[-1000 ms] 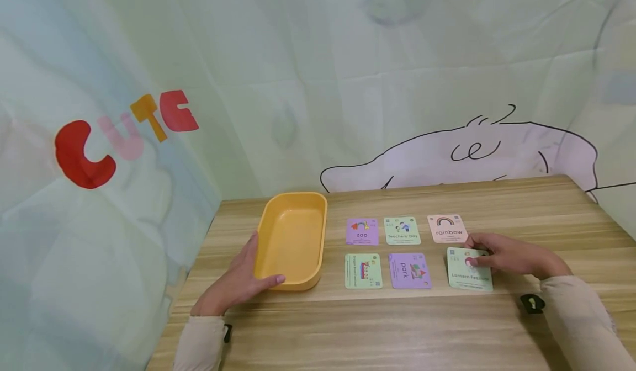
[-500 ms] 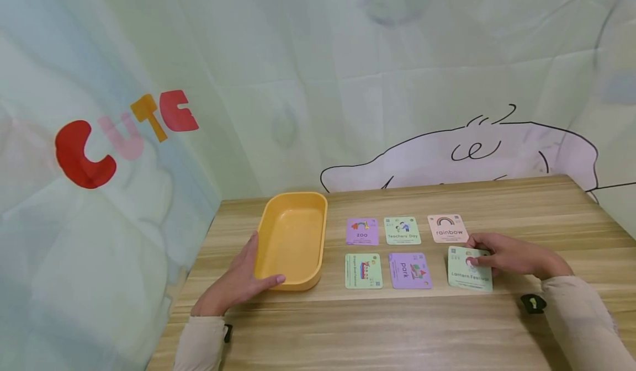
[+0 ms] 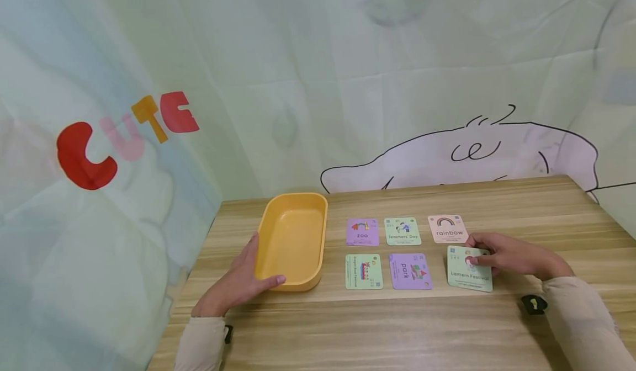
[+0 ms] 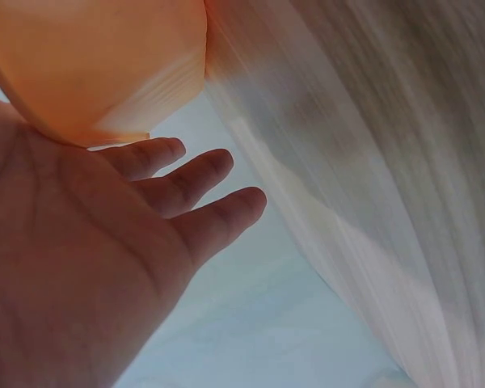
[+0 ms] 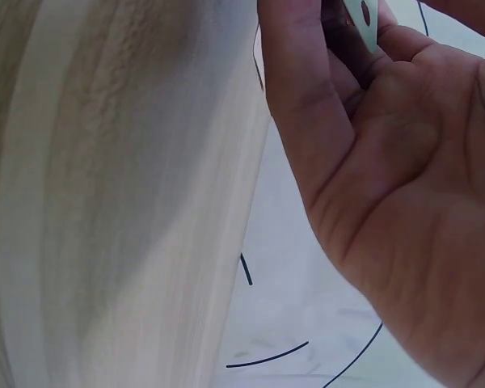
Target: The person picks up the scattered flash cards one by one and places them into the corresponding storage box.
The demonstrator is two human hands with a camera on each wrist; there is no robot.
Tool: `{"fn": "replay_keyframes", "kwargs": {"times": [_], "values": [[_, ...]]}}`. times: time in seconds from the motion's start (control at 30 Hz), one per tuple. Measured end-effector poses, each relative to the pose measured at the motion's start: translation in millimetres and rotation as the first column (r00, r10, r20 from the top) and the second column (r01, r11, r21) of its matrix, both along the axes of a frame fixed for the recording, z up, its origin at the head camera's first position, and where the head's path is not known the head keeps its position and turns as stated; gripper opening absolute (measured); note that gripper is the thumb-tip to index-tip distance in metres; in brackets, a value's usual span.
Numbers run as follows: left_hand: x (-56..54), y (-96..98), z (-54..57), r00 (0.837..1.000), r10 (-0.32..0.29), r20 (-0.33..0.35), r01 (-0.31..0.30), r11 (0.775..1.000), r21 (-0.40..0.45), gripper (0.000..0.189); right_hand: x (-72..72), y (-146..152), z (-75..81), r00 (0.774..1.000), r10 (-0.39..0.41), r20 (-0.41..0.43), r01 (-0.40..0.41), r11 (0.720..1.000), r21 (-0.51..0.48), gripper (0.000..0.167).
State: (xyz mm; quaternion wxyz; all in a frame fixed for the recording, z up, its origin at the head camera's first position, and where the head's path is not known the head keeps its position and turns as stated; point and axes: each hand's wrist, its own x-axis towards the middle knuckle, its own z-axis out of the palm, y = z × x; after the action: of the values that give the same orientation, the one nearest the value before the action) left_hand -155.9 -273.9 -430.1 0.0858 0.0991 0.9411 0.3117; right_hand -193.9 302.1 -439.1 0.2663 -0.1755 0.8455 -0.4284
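In the head view my left hand rests against the left side of a yellow tray, its thumb at the near rim. The left wrist view shows the fingers loosely extended beside the wall of the tray. At the right, my right hand pinches a green "Lantern Festival" card by its upper right part, thumb on the printed face. That card is slightly tilted, close over the table. Only a corner of the card shows between the fingers in the right wrist view.
On the wooden table lie a "zoo" card, a "Teachers' Day" card, a "rainbow" card, a "Dragon Boat Festival" card and a "park" card. A printed curtain hangs behind the table.
The Lantern Festival card shifts very slightly in my right hand. My left hand and the tray stay in place.
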Motion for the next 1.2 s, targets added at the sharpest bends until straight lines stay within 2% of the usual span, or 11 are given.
{"fn": "replay_keyframes", "kwargs": {"times": [0.43,0.7,0.83,1.2], "values": [[-1.0,-0.3,-2.6,0.999,-0.011,-0.040,0.012,1.000,0.019,0.121,-0.8,1.2,-0.1,0.999,-0.005,-0.038,0.005,1.000,0.022,0.026],[0.2,-0.2,-0.3,1.000,-0.008,-0.020,0.008,1.000,0.015,0.121,-0.7,-2.1,5.9,0.994,-0.030,-0.104,0.038,0.997,0.074,0.028],[0.9,0.1,0.9,1.000,0.005,0.006,-0.005,1.000,0.008,0.121,-1.9,-3.4,7.3,0.994,-0.043,-0.103,0.049,0.997,0.056,0.028],[0.7,-0.3,-1.2,1.000,0.010,0.015,-0.010,1.000,-0.002,0.123,-4.4,-7.6,9.4,0.994,-0.072,-0.087,0.070,0.997,-0.023,0.028]]}}
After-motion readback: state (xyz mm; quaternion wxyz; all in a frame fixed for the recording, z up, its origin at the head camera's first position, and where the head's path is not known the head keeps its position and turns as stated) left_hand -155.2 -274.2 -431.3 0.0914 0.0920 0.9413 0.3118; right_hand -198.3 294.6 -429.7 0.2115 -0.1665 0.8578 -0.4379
